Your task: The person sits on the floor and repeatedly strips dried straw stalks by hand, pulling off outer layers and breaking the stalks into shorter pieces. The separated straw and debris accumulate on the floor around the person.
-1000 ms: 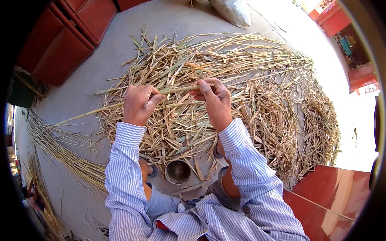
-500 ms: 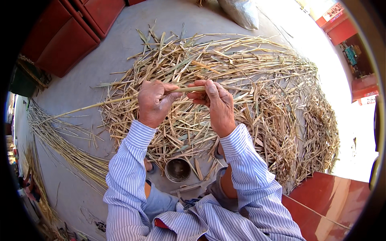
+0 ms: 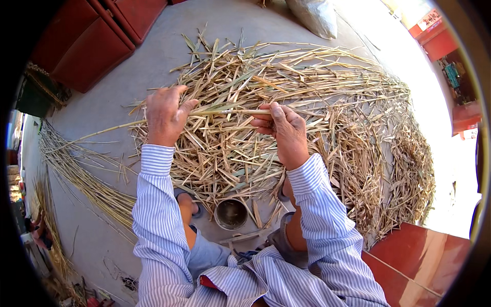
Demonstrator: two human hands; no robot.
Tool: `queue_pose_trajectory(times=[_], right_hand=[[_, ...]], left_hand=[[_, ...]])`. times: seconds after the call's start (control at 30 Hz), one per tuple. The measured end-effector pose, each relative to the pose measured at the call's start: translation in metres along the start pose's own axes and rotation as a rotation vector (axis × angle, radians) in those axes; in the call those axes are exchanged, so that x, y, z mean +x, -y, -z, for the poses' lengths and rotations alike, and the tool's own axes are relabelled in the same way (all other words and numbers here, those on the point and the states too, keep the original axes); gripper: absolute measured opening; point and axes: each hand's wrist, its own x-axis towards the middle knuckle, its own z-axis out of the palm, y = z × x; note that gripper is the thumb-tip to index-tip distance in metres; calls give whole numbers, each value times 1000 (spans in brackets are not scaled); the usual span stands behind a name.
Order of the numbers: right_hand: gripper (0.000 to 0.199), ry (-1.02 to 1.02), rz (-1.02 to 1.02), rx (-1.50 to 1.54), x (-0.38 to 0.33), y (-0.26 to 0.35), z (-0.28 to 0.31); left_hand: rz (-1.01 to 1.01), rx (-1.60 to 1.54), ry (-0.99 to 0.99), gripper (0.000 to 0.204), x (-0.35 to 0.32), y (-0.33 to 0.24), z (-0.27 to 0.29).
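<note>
I had the grey concrete floor (image 3: 112, 102) filling the view, and across its middle and right side sprawled the big heap of dry straw-coloured stalks (image 3: 327, 107). A thinner row of stalks (image 3: 76, 174) trailed along the floor's left edge, dark red furniture (image 3: 92, 41) stood at the upper left corner, and a pale sack (image 3: 314, 15) lay at the top edge. Below the heap, between the knees, sat a small round metal cup (image 3: 231, 214).

Both hands were up over the heap. The left hand (image 3: 164, 115) and right hand (image 3: 286, 130) were well apart, each pinched shut on one long stalk (image 3: 230, 110). Its long axis ran left to right between them, the thin tail carrying on past the left hand toward the floor's left edge. Neither hand was nearer: each gripped it.
</note>
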Motion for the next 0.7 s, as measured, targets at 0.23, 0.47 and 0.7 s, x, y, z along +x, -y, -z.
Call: queue_pose_trajectory(times=[0.23, 0.47, 0.7], right_hand=[[32, 20, 82, 7, -6, 8, -7], [24, 93, 268, 22, -6, 0, -13], [19, -54, 299, 12, -4, 2, -17]], left_hand=[[24, -490, 258, 26, -2, -31, -18], [88, -705, 252, 20, -1, -36, -21], [35, -601, 48, 18, 0, -50, -31]])
